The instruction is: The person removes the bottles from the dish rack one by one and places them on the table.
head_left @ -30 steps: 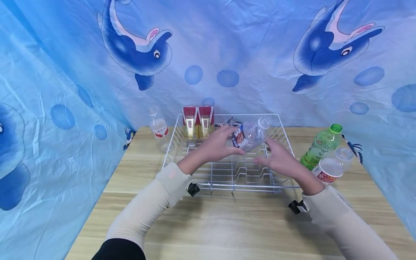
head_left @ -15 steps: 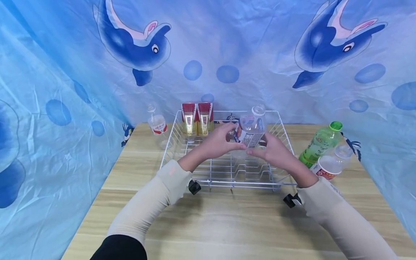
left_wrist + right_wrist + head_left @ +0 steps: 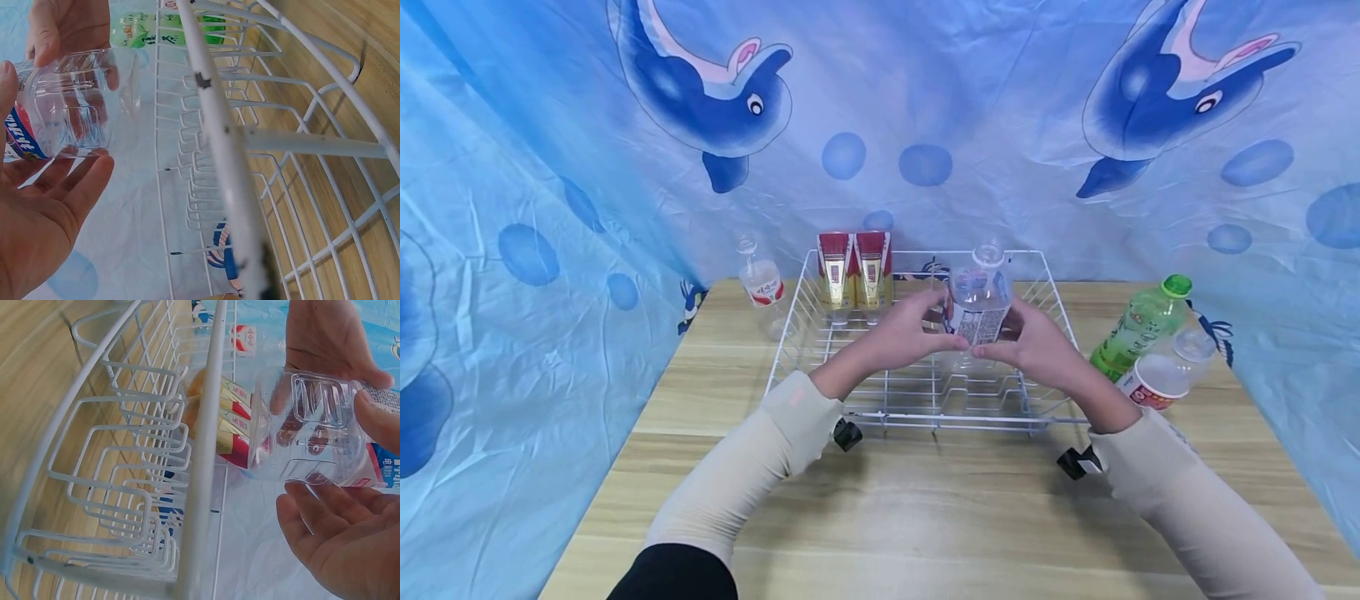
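Note:
A clear plastic bottle [image 3: 981, 304] with a blue, white and red label is held upright above the white wire rack [image 3: 936, 421], its open neck up. My left hand [image 3: 898, 333] grips it from the left, thumb at the front. On the other side my right hand [image 3: 1037, 346] holds it too, its thumb near the left one. The left wrist view shows the base of the bottle [image 3: 81, 119] apart from the rack's wires. In the right wrist view, the fingers [image 3: 325, 512] curve along the bottle wall.
Two red-and-gold packs [image 3: 854, 271] stand in the rack's back left. Left of the rack is a clear bottle [image 3: 765, 287] with a red-and-white label. A green bottle [image 3: 1138, 329] and another clear bottle [image 3: 1157, 383] stand on the table [image 3: 880, 517] to the right.
The bottle has gone from leaning right to upright, and its label has turned so that the printed text faces front. My right hand has come in against its right side.

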The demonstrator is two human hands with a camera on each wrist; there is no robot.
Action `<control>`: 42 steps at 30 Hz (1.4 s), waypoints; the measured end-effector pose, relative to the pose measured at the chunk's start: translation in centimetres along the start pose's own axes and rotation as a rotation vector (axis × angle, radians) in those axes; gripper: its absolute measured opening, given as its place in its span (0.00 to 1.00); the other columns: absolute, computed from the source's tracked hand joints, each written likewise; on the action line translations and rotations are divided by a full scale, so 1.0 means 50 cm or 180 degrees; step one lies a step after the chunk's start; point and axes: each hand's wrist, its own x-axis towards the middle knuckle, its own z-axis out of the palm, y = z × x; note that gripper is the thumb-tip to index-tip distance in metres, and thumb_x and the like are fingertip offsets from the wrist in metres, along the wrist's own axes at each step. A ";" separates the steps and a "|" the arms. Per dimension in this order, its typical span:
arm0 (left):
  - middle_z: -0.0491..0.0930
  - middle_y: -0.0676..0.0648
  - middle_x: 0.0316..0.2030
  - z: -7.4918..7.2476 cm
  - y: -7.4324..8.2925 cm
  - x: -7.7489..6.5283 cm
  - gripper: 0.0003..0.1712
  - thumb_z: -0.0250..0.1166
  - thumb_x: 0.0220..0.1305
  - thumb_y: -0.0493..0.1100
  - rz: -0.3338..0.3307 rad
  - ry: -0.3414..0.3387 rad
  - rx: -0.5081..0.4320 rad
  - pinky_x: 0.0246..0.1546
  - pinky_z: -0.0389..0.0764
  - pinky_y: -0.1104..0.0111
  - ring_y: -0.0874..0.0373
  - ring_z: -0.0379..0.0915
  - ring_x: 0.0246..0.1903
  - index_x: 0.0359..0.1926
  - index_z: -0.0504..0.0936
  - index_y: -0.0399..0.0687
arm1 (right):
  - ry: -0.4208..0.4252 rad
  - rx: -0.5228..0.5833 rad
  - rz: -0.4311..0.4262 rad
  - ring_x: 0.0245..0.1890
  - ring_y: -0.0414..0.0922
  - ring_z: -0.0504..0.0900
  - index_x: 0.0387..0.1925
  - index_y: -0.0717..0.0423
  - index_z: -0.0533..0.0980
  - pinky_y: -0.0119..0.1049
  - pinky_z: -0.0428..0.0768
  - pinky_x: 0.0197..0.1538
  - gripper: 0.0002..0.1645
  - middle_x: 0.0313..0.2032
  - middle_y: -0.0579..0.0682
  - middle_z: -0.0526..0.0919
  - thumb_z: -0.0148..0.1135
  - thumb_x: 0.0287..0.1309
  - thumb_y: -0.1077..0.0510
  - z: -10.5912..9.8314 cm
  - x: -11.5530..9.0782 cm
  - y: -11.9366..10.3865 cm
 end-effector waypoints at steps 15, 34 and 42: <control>0.71 0.45 0.66 -0.008 -0.027 -0.042 0.49 0.69 0.65 0.58 0.0032 -0.0046 0.0132 0.59 0.77 0.52 0.48 0.72 0.61 0.80 0.55 0.56 | 0.0308 -0.0179 0.0149 0.53 0.58 0.81 0.68 0.64 0.66 0.31 0.82 0.49 0.42 0.57 0.65 0.79 0.75 0.57 0.56 -0.057 -0.068 -0.006; 0.62 0.41 0.73 -0.079 -0.093 -0.189 0.51 0.63 0.65 0.68 -0.0391 0.0313 0.1660 0.70 0.56 0.39 0.41 0.56 0.72 0.79 0.56 0.53 | 0.1197 -0.0456 0.0015 0.46 0.28 0.80 0.64 0.52 0.72 0.19 0.78 0.43 0.38 0.49 0.32 0.80 0.74 0.53 0.69 -0.150 -0.195 0.046; 0.62 0.38 0.72 -0.102 -0.143 -0.227 0.49 0.65 0.65 0.66 -0.0444 0.0488 0.1869 0.69 0.55 0.39 0.40 0.54 0.72 0.77 0.60 0.45 | 0.1355 -0.0399 0.0137 0.47 0.28 0.79 0.67 0.49 0.69 0.18 0.77 0.44 0.42 0.52 0.34 0.78 0.72 0.53 0.73 -0.170 -0.238 0.083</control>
